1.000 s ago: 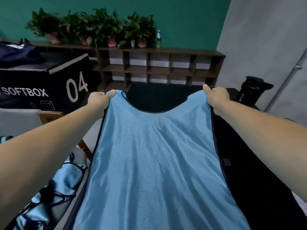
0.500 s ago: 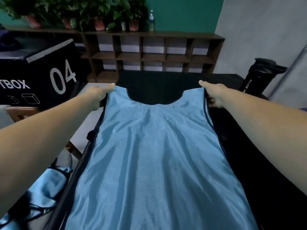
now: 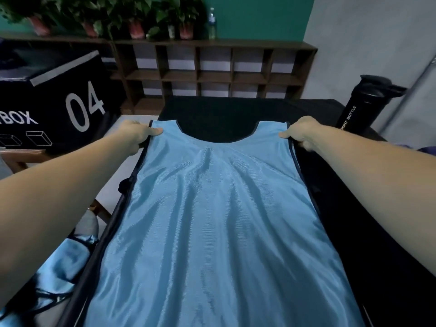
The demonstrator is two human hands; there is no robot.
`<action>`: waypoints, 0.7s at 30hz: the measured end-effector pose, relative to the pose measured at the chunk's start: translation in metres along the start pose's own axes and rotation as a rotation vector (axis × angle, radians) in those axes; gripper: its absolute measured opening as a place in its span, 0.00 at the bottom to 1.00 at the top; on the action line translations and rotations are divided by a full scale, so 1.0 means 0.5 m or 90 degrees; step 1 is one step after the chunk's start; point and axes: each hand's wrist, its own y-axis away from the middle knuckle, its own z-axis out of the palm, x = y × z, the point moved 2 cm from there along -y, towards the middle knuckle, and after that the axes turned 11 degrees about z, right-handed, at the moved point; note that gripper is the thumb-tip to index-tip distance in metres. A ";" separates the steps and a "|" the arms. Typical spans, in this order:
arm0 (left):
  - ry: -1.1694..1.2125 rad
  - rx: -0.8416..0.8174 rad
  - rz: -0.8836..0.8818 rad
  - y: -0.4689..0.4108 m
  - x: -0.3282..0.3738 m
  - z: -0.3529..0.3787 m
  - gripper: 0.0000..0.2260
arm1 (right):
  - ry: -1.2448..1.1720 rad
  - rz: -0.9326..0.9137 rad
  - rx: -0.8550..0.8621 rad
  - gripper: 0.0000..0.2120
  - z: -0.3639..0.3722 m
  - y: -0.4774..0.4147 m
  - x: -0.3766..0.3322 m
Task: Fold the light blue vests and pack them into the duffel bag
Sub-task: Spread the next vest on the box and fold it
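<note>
Left hand [image 3: 138, 135] and right hand [image 3: 300, 133] each pinch a vest [image 3: 212, 220] shoulder — fingers [image 3: 306, 146] curled on cloth — holding it flat on the table [image 3: 224, 114], presumably for folding.

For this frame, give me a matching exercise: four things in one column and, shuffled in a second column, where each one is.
Things
1. vest
2. black bottle
3. water bottle
4. left hand

Places
A. on top of the wooden shelf, beside the potted plants
B. pinching the vest's left shoulder strap
C. spread out over the black surface
D. standing upright at the far right, beyond the right hand

Pairs: 1-C, 2-D, 3-A, 4-B
</note>
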 end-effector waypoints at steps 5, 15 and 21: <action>-0.051 0.015 0.032 0.000 -0.007 -0.006 0.29 | 0.052 -0.069 0.045 0.20 -0.001 0.038 -0.001; -0.106 -0.067 0.108 0.154 0.016 -0.061 0.37 | 0.245 -0.151 0.070 0.18 -0.033 0.238 -0.013; -0.151 -0.164 0.186 0.312 -0.006 -0.110 0.30 | 0.244 -0.231 -0.007 0.34 -0.016 0.398 0.063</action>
